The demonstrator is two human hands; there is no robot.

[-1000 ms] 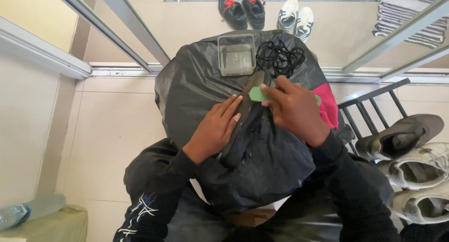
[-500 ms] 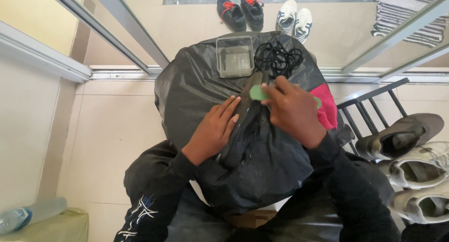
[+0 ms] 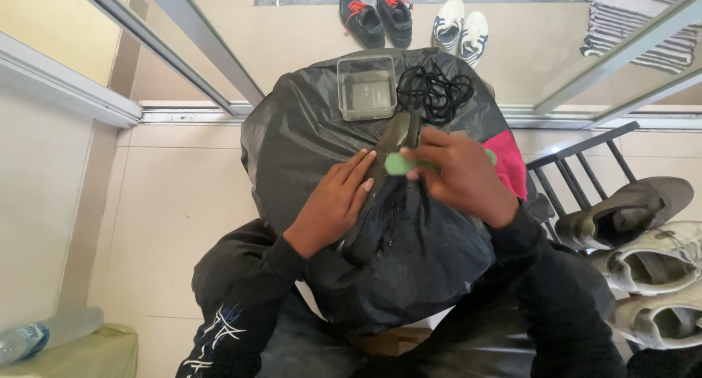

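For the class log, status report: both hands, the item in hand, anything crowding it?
Left hand flat beside dark shoe on black plastic sheet. Right hand holds green brush against shoe. Clear tub and black laces close behind.

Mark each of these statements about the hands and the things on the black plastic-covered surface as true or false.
1. The right hand holds a flat green oval piece. True.
2. The clear square plastic container lies on the tiled floor. False: it sits on the black plastic sheet.
3. A tangle of black cord lies right of the container. True.
4. The left hand holds a water bottle. False: it rests against the dark shoe.
5. Two pairs of shoes stand beyond the covered surface. True.
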